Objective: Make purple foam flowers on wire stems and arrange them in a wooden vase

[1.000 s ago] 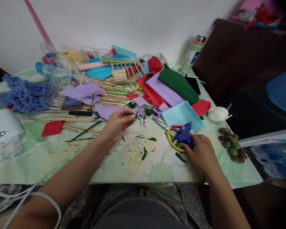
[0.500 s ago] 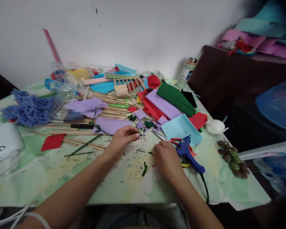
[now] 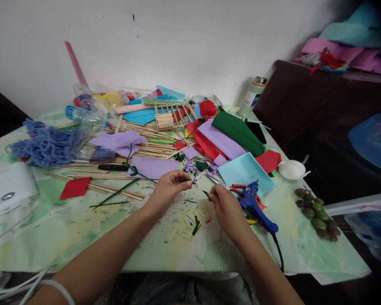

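1. The counter [image 3: 165,254], covered in a green patterned cloth, carries everything below.
2. A light-blue sheet [image 3: 244,169] lies right of centre.
3. A blue glue gun [image 3: 257,207] rests against its near edge.
4. The left hand [image 3: 173,190] has thumb and fingers pinched together.
5. The right hand [image 3: 225,207], beside the glue gun, pinches likewise.
6. A pointed green scrap [image 3: 206,194] is gripped in the right hand.
7. A dark green sliver [image 3: 193,182] pokes from the left fingertips.
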Tool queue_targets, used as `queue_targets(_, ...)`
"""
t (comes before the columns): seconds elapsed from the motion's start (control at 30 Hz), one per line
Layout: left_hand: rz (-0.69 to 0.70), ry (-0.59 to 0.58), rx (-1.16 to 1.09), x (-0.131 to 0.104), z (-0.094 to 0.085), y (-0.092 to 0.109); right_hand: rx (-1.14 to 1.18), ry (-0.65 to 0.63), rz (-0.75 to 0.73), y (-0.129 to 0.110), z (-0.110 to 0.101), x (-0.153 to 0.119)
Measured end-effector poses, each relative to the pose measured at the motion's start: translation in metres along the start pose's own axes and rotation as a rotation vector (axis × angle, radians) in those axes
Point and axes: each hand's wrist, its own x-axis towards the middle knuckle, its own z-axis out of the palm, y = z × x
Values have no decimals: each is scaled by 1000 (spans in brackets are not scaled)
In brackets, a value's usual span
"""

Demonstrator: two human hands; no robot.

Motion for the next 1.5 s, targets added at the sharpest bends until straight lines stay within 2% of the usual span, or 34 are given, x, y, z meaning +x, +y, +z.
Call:
queue_targets(0.1,-5,-26,11,-1,2,-2,173,42,-103,-5,-4,4)
queue_targets(0.2,-11,-38,20,-3,2,-3,234,45,-133,-9,-8,8)
queue_targets(0.47,-23,-36,25,-3,4,-4,132,-15,-189,-18,-20,14)
queue_targets(0.83,-33,-66,-3,-3,3,-4,103,-115,-183,-18,-22,18)
queue_targets(1.5,-53,-91,-5,-5,3,-3,-8,-66,-238,-16,-20,23)
